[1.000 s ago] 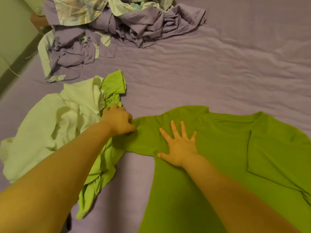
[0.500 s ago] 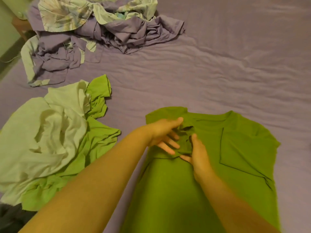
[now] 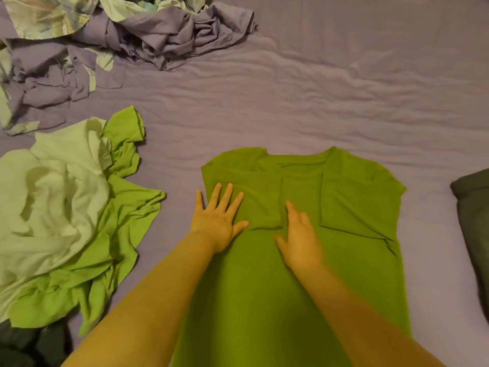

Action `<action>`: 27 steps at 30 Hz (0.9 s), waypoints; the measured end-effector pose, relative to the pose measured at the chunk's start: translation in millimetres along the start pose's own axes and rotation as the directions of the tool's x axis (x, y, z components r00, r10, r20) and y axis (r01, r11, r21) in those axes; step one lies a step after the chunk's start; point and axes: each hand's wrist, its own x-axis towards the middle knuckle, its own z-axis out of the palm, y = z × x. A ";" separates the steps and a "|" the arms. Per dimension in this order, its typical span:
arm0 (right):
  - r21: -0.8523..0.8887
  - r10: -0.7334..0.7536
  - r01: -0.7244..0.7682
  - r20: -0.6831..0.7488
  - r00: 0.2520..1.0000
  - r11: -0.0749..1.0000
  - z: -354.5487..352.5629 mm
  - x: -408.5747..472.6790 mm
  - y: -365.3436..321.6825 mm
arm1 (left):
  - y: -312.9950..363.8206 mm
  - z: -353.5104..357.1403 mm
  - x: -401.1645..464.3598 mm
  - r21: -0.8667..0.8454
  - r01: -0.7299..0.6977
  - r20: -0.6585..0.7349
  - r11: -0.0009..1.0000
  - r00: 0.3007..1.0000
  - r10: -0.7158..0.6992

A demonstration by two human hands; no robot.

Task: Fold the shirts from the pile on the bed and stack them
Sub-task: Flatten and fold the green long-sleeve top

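Two bare hands lie flat on a green T-shirt (image 3: 304,287) spread over the purple bedsheet (image 3: 330,88) in the lower centre of the frame, its neckline pointing toward the top. Both sleeves are folded inward onto the chest: the one on the left of the frame forms a flap whose edge ends near the middle, and the one on the right of the frame forms a second flap with a slanting lower edge.

The left hand (image 3: 218,219) rests with fingers straight and spread on the shirt's left side, palm down, its little finger reaching past the fabric edge onto the sheet and its thumb touching the lower edge of the left flap. It holds nothing. The right hand (image 3: 301,238) lies palm down just beside the inner corner of that flap, index finger extended, the others slightly blurred; it looks relaxed and grips nothing.

At the left of the frame sits a rumpled pile of pale green and bright green shirts (image 3: 66,221), well apart from the spread shirt. In the upper left a heap of purple and leaf-patterned clothes (image 3: 119,41) lies crumpled on the sheet. A dark garment (image 3: 473,229) shows at the right edge, and more dark fabric (image 3: 29,345) fills the lower left corner.
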 end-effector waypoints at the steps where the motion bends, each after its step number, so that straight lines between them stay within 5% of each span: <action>1: -0.067 -0.043 0.042 -0.018 0.999 0.997 -0.5 -11.7 7.6 | 2.8 -1.3 -3.3 0.019 0.017 -0.016 1.000 1.000 -0.017; 5: -0.292 -0.192 0.194 0.034 0.981 0.937 10.5 -68.4 41.4 | 31.4 7.2 -45.3 0.003 -0.030 -0.087 1.000 0.996 0.031; 10: -0.319 -0.234 0.248 0.081 0.969 0.915 9.2 -133.6 58.1 | 85.8 24.0 -130.5 -0.082 -0.217 -0.113 0.973 0.972 0.208; 15: -0.297 -0.258 0.318 0.223 0.940 0.900 9.3 -192.3 79.9 | 124.2 35.9 -199.8 -0.212 -0.212 -0.228 0.954 0.960 0.163; 27: -0.193 -0.293 0.359 0.301 0.908 0.913 36.8 -305.1 130.8 | 166.6 75.8 -314.8 -0.320 -0.168 -0.167 0.932 0.979 0.119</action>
